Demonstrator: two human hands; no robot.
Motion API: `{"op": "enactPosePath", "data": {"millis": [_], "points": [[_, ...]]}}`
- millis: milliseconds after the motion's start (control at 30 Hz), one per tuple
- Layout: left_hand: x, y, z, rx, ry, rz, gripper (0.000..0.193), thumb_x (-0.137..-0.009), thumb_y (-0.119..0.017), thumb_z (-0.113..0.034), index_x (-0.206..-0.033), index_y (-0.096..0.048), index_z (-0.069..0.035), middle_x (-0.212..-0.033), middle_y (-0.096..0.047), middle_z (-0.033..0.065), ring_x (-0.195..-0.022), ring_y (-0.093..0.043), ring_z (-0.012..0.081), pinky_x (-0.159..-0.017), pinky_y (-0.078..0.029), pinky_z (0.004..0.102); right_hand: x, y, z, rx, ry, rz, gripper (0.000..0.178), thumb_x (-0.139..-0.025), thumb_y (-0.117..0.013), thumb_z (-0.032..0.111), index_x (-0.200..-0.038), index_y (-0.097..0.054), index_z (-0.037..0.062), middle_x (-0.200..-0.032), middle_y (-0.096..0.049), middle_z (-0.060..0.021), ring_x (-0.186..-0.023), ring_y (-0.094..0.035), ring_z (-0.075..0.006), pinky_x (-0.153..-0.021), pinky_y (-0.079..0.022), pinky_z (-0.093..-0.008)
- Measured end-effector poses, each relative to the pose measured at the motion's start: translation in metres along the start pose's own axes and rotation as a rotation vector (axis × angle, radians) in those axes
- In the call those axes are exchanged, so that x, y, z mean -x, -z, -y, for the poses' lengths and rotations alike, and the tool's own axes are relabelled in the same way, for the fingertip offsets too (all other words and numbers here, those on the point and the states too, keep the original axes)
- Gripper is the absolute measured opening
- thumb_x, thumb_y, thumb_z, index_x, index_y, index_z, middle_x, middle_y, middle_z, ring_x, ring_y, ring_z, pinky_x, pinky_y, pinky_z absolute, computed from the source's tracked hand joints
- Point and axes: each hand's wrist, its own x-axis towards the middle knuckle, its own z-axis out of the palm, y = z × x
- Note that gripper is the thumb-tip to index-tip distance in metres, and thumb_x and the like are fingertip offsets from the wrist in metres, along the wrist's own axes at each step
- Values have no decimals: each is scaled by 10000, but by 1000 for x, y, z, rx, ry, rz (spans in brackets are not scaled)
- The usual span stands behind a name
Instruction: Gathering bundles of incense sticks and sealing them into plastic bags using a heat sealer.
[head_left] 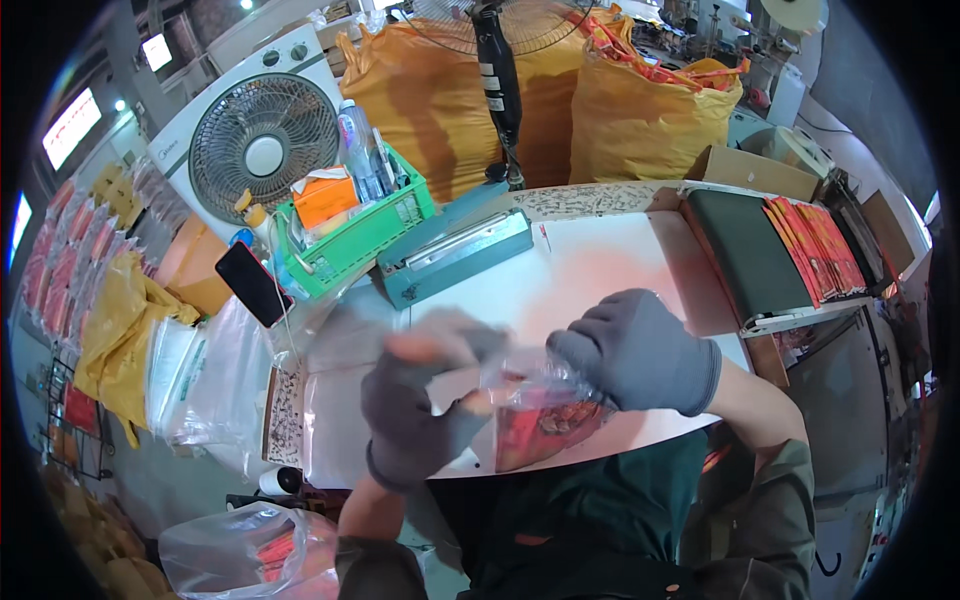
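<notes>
A clear plastic bag [545,372] with a red printed packet [550,425] in its lower part lies at the near edge of the white tabletop. My right hand [640,350], in a grey glove, is closed on the gathered upper end of the bag. To its left, my left hand [420,400] wears a similar glove with bare fingertips. Motion smears its fingers; the thumb is near the bag's left side with a gap between it and the fingers. Whether it grips the plastic cannot be made out. A blue-green bag sealer [455,260] stands beyond my hands.
At the back left are a green basket [350,250] of bottles and tools, a phone [252,285] and a box fan [265,150]. Red packets [815,250] lie on a dark conveyor belt [740,255] at right. Large yellow sacks [650,120] stand behind. An open plastic sack [240,550] sits lower left.
</notes>
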Motion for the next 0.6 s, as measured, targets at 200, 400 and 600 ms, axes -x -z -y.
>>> {"op": "enactPosePath", "data": {"millis": [200,400,600], "points": [[22,-18,87,313,762,78,439,-760,-742,-124,-1144,-565,-5,-1021,-638,74,-964,-595,147,-869,-469,285,-79,-63,-72,-329,-175,-324,317,-838,-624,378,-826,-542,71,-623,-556,-128,-564,-568,-331,-523,-411,-419],[22,-13,205,448,980,-145,399,-802,-697,-180,-1145,-585,-9,-1005,-633,52,-883,-601,133,-806,-480,289,-124,-185,-177,-343,-680,-608,646,-704,-746,455,-1179,-542,69,-815,-633,-149,-780,-650,-277,-677,-483,-363],[-7,20,258,478,872,-410,527,-817,-678,-195,-1272,-483,-14,-1190,-560,71,-1047,-553,162,-904,-455,317,-184,-155,-192,-631,-531,-634,584,-727,-686,473,-1186,-578,128,-980,-631,-148,-881,-619,-321,-761,-483,-404]]}}
